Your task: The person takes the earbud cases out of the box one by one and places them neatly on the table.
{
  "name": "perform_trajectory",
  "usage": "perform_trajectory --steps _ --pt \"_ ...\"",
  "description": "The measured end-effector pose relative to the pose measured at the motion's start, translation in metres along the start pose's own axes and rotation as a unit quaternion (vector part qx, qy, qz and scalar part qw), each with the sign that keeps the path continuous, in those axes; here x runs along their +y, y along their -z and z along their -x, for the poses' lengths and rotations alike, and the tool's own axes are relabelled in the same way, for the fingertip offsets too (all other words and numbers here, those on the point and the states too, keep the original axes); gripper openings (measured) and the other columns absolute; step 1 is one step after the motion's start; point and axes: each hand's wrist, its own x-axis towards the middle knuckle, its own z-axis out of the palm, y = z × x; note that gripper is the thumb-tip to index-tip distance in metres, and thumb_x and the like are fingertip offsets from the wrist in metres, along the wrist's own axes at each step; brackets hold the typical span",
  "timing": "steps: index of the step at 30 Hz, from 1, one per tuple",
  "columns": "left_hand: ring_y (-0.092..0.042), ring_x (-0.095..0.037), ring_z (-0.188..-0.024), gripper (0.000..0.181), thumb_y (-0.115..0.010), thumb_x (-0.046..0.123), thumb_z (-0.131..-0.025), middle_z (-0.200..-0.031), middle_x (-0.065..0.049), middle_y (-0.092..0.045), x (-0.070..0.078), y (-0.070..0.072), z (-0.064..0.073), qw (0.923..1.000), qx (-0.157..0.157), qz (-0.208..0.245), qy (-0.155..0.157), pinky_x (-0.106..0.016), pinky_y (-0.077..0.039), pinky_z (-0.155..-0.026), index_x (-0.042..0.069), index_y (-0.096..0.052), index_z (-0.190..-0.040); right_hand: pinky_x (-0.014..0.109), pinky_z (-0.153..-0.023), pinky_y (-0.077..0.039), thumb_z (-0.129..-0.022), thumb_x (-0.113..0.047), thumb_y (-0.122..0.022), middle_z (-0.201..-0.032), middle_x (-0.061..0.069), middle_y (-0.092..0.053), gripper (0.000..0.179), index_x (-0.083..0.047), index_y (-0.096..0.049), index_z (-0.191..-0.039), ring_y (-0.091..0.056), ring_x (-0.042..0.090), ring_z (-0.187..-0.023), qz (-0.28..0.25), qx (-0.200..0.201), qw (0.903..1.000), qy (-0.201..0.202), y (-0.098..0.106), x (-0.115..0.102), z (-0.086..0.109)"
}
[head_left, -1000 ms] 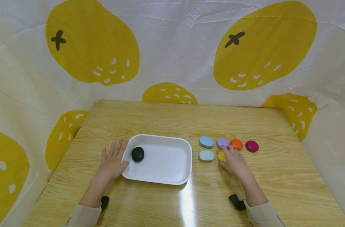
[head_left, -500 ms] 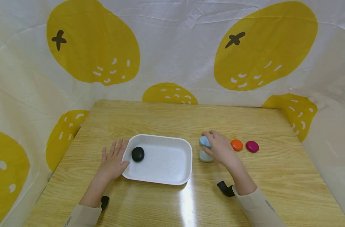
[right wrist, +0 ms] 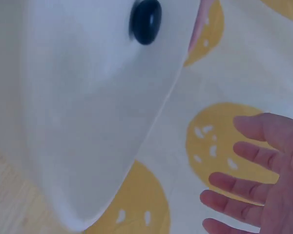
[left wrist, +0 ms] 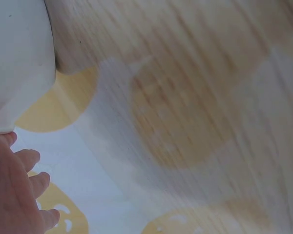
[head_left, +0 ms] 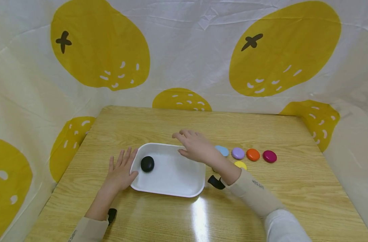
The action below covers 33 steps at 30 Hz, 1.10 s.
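Observation:
A white tray [head_left: 172, 183] sits on the table with one smooth black pebble-like piece [head_left: 147, 164] near its left end. At the tray's left side lies my left hand [head_left: 118, 173], fingers spread and thumb over the rim. My right hand [head_left: 197, 148] hovers across the tray's back right part, fingers apart; the right wrist view shows this hand [right wrist: 278, 170] holding nothing. Right of the tray, similar rounded pieces lie in light blue [head_left: 223, 151], purple [head_left: 238, 153], orange [head_left: 253, 155], magenta [head_left: 269, 156] and yellow [head_left: 241, 165]. The right forearm mostly hides a pale grey-blue one.
A wooden table [head_left: 147, 218] carries everything. White cloth [head_left: 187, 43] printed with big yellow fruit hangs behind and along both sides. Black wrist-worn devices show under both wrists, the right one [head_left: 216, 182] close to the tray's right edge.
My right hand has left the yellow piece, passed over the purple and blue ones, and travelled left above the tray. The pieces and my left hand have stayed in place.

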Motion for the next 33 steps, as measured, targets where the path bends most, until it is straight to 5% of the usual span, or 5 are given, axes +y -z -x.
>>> perform_trajectory --steps 8,16,25,33 --pt "-0.002 -0.040 -0.137 0.075 -0.050 0.026 -0.085 -0.152 -0.017 -0.008 0.003 0.002 0.000 1.0000 -0.001 0.007 -0.003 -0.060 0.007 -0.105 0.013 -0.011 -0.148 0.038 -0.096 -0.040 -0.089 -0.027 -0.057 -0.123 0.004 -0.049 0.047 -0.018 -0.042 -0.132 -0.047 0.021 -0.113 0.027 -0.053 0.9968 0.053 -0.006 -0.022 -0.038" --pt "-0.001 -0.039 -0.138 0.075 -0.052 0.026 -0.086 -0.152 -0.017 -0.007 0.003 0.003 0.000 1.0000 -0.006 0.006 0.000 -0.061 0.008 -0.104 0.011 -0.013 -0.147 0.035 -0.097 -0.040 -0.089 -0.028 -0.057 -0.127 0.002 -0.047 0.048 -0.020 -0.041 -0.133 -0.047 0.019 -0.116 0.062 -0.090 0.9875 0.113 -0.034 -0.038 -0.063" --pt "0.001 -0.038 -0.138 0.076 -0.051 0.027 -0.087 -0.152 -0.017 -0.005 0.003 0.003 0.000 0.9999 -0.011 0.005 -0.002 -0.061 0.008 -0.104 0.015 -0.008 -0.148 0.035 -0.102 -0.036 -0.091 -0.025 -0.055 -0.136 0.002 -0.039 0.046 -0.026 -0.040 -0.134 -0.039 0.020 -0.125 0.075 -0.134 0.9738 0.167 -0.069 -0.045 -0.077" --pt "0.001 -0.039 -0.138 0.075 -0.051 0.027 -0.088 -0.153 -0.016 -0.004 0.002 0.003 0.000 0.9999 -0.011 0.007 -0.004 -0.060 0.010 -0.104 0.014 -0.008 -0.148 0.032 -0.104 -0.030 -0.089 -0.027 -0.056 -0.140 0.002 -0.034 0.054 -0.030 -0.034 -0.139 -0.037 0.018 -0.125 0.145 -0.116 0.9570 0.223 -0.092 -0.046 -0.078"
